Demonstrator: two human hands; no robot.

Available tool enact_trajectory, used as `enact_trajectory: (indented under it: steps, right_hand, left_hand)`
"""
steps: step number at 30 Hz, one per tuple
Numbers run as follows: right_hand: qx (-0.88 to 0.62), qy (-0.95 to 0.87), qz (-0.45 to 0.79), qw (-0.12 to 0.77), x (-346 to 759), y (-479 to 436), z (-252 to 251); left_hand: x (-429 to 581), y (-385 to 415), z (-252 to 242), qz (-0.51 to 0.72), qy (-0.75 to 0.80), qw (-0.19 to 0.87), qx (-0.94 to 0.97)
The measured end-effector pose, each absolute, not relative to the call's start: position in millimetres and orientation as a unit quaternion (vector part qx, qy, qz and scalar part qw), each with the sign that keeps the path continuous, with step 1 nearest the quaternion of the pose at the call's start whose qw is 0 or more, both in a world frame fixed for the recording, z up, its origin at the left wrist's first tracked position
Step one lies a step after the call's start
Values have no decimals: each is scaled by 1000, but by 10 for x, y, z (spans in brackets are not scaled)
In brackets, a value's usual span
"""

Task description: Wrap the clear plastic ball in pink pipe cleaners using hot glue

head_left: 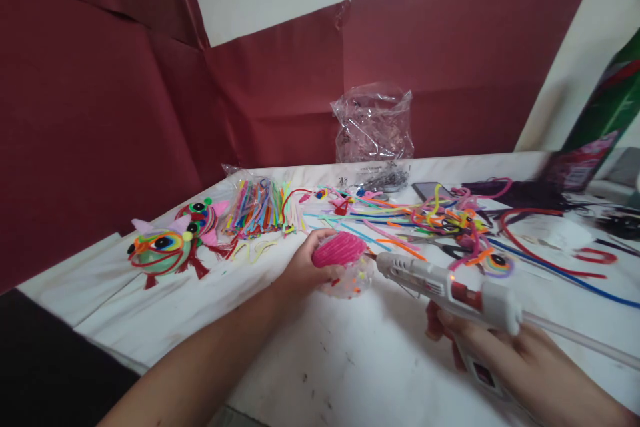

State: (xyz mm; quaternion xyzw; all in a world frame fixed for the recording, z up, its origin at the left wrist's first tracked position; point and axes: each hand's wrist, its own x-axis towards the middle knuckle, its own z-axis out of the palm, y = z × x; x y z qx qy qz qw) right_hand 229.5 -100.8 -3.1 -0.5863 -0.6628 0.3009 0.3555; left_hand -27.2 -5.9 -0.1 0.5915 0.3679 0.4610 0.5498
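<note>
My left hand is closed around the side of a round clear ball with small coloured bits showing in it. A patch of bright pink pipe cleaner covers its upper part. In my right hand is a white hot glue gun, my fingers wrapped round its handle. A small orange light glows on its body, and a clear glue stick sticks out of the back. The nozzle tip is at the right edge of the pink patch; whether it touches cannot be made out.
Two decorated animal-faced balls with tassels stand at the left. Behind my left hand lies a bundle of coloured pipe cleaners. Loose pipe cleaners tangle at the back right, near a phone. A clear plastic bag stands against the red backdrop.
</note>
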Motion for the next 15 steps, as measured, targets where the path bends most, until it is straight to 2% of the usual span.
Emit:
enact_trajectory:
  steps: [3,15]
  right_hand:
    - [-567,-686,307,336,2336,-998,-48]
    - [-544,-700,296,356,2323,-1021,-44]
  left_hand:
    - [-269,-68,4,459,376,546,591]
    - [-236,-120,64,456,395,548,579]
